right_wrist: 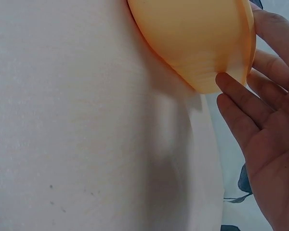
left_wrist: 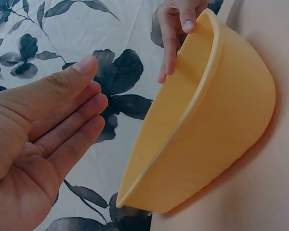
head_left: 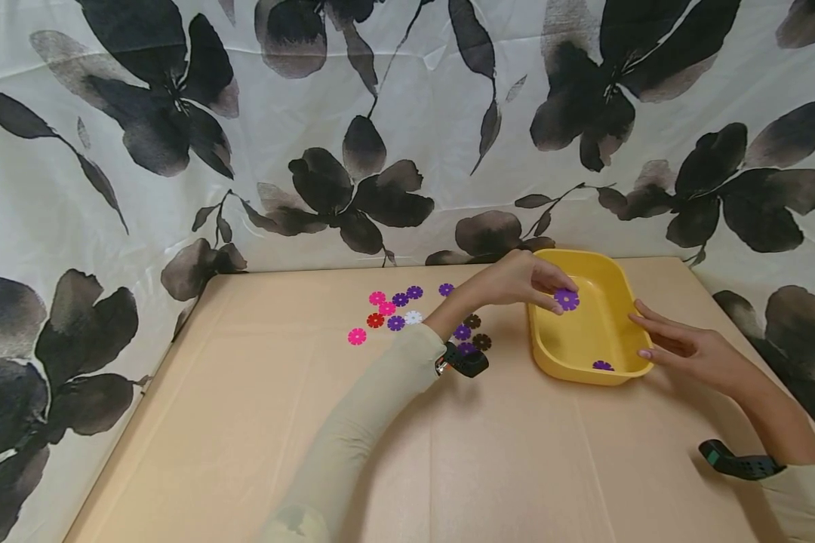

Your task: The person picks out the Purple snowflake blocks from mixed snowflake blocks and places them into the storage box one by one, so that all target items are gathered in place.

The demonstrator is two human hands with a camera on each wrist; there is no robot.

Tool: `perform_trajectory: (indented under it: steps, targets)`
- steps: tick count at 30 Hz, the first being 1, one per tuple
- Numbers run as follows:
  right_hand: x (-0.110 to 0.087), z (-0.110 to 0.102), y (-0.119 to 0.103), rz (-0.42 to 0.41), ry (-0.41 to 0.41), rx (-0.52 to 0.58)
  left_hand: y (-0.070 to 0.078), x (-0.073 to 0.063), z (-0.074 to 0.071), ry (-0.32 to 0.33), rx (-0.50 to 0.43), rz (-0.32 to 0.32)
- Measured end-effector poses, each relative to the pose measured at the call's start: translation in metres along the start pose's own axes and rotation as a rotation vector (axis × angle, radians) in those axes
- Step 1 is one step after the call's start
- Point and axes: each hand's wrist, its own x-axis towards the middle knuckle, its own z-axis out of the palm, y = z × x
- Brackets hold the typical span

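My left hand (head_left: 523, 283) is over the left side of a yellow tub (head_left: 539, 354), pinching a small purple flower-shaped piece (head_left: 567, 300) at its fingertips. In the left wrist view the thumb and fingers of that hand (left_wrist: 53, 115) point toward the tub, and the piece is hidden there. A second purple flower piece (head_left: 603, 366) lies on the tub's floor near its front. On the right, my right hand (head_left: 699, 354) touches the tub's rim with fairly straight fingers. The right wrist view shows those fingers (right_wrist: 243, 103) against the tub's end.
Several flower pieces lie left of the tub: pink (head_left: 357, 336), red (head_left: 375, 320), white (head_left: 413, 317), purple (head_left: 395, 323) and dark brown (head_left: 481, 342). The left forearm (head_left: 367, 422) crosses in front of some. Floral cloth (head_left: 462, 173) hangs behind the table (head_left: 489, 467).
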Motion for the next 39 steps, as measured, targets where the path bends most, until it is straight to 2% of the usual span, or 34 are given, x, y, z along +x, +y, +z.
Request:
perform_trajectory:
  steps: [3, 11, 14, 20, 25, 32, 39]
  targets:
    - [0.0, 0.0, 0.001, -0.009, 0.005, 0.004, 0.0, 0.004, 0.001, -0.001, 0.014, -0.006]
    - [0.002, -0.001, 0.003, -0.013, -0.001, -0.011, -0.003, 0.017, 0.004, -0.013, -0.019, -0.01]
    - [0.002, -0.002, 0.003, -0.031, 0.0, -0.013, -0.003, 0.022, 0.005, -0.011, -0.014, 0.0]
    - [0.004, -0.005, 0.004, -0.075, 0.01, -0.012, -0.001, 0.03, 0.005, -0.022, 0.0, -0.02]
    - [0.006, -0.006, 0.004, -0.063, 0.001, -0.018, 0.001, 0.037, 0.006, -0.025, -0.005, -0.026]
    - [0.008, -0.006, 0.003, -0.036, -0.021, 0.001, 0.003, 0.04, 0.009, -0.054, -0.039, -0.029]
    - [0.008, -0.006, 0.003, -0.032, -0.014, -0.016, 0.006, 0.037, 0.01, -0.063, -0.027, -0.021]
